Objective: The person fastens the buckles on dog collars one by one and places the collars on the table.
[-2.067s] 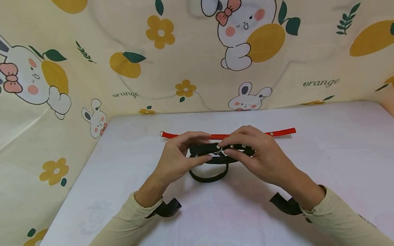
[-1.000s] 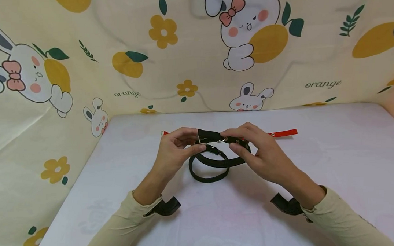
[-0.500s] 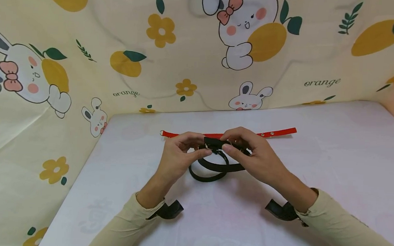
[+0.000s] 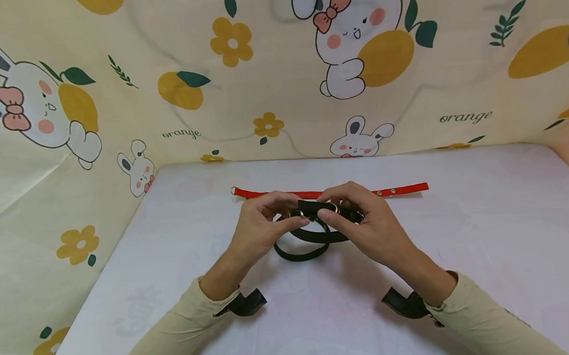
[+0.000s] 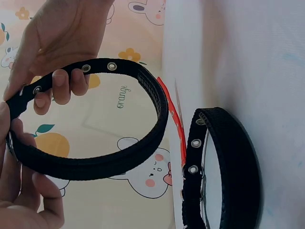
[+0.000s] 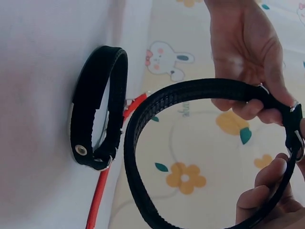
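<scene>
A black collar (image 4: pixel 319 236) with metal eyelets and a buckle is held up as a loop between both hands. My left hand (image 4: pixel 258 226) pinches it near the buckle with thumb and fingers. On the other side, my right hand (image 4: pixel 370 223) grips the strap by a metal ring, its fingers curled around the band in the left wrist view. The overlapping strap end at the buckle is partly hidden by the fingertips. A second black collar (image 5: pixel 240 167), buckled into a loop, stands on the table below the held one.
Behind the hands a red collar (image 4: pixel 410 189) lies stretched out across the white table (image 4: pixel 307 316), its middle covered by the hands. A cream printed cloth (image 4: pixel 249 102) rises at the back and left of the table.
The held collar rose and tilted to show its buckle, then came down slightly. My right hand has shifted a little to the left, nearer the left hand. Both keep their hold.
</scene>
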Action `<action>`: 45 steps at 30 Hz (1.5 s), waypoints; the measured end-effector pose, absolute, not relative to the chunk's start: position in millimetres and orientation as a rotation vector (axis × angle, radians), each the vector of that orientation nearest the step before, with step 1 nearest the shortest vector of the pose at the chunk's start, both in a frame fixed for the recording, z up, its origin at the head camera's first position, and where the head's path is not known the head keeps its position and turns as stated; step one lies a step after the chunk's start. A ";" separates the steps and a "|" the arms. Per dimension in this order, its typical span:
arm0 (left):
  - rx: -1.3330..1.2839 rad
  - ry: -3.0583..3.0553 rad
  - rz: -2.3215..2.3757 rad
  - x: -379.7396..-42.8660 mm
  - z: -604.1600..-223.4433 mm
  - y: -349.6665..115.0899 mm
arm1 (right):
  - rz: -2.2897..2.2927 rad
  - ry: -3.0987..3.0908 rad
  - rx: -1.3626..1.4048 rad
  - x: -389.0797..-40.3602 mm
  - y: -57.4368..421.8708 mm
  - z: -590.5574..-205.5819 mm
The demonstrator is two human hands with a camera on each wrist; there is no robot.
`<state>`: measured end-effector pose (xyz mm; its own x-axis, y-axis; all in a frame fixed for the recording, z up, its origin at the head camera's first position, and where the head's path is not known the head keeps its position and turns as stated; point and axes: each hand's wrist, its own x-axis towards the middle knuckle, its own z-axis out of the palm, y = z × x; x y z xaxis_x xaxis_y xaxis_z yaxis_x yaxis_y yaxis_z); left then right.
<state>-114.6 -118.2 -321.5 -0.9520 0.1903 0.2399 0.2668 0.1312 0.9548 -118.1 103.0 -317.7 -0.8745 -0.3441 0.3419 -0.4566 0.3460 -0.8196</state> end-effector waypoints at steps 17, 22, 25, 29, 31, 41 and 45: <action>-0.443 -2.314 -2.018 -116.8 -322.9 -118.6 | 1.512 -2.452 0.745 -118.8 106.8 -315.3; -0.441 -2.304 -2.022 -117.0 -323.4 -118.3 | 1.499 -2.446 0.747 -119.3 106.8 -315.5; -0.447 -2.300 -2.013 -116.9 -323.4 -118.1 | 1.484 -2.452 0.738 -119.9 106.7 -315.8; -0.481 -2.284 -2.002 -117.0 -323.8 -117.9 | 1.465 -2.472 0.721 -120.7 106.3 -316.3; -0.503 -2.272 -2.004 -117.1 -323.9 -117.6 | 1.459 -2.477 0.717 -121.0 106.1 -316.5; -0.543 -2.253 -1.976 -117.6 -324.7 -116.9 | 1.446 -2.448 0.763 -121.3 106.5 -316.5; -0.566 -2.243 -1.950 -117.3 -326.5 -115.8 | 1.453 -2.466 0.753 -120.7 105.9 -317.1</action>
<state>-117.3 -115.8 -326.5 -0.9237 0.2018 0.3257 0.3505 0.1023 0.9309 -120.7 105.9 -317.1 -0.8551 -0.3317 0.3984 -0.5092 0.3934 -0.7655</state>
